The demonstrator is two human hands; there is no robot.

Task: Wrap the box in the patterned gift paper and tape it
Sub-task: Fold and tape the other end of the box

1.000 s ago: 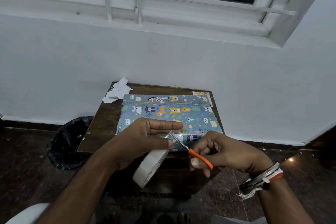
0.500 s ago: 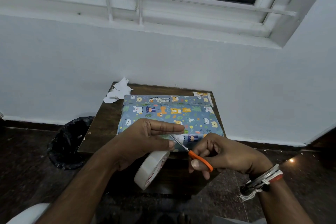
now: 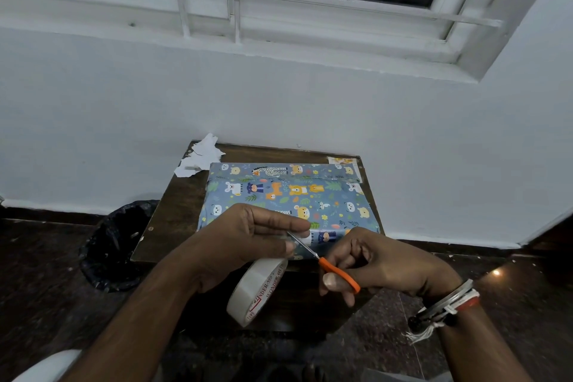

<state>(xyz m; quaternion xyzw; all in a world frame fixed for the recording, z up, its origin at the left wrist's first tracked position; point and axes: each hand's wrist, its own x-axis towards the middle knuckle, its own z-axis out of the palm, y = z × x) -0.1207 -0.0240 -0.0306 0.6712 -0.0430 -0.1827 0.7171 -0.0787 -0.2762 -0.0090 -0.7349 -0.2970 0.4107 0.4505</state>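
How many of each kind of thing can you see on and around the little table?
wrapped box: 1
tape roll: 1
orange-handled scissors: 1
pile of torn white paper: 1
patterned paper offcut: 1
black-lined bin: 1
hands: 2, left hand and right hand
Total: 8

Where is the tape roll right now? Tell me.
In the head view, the tape roll hangs low at centre, just below the left hand and left of the orange scissors in the right hand.
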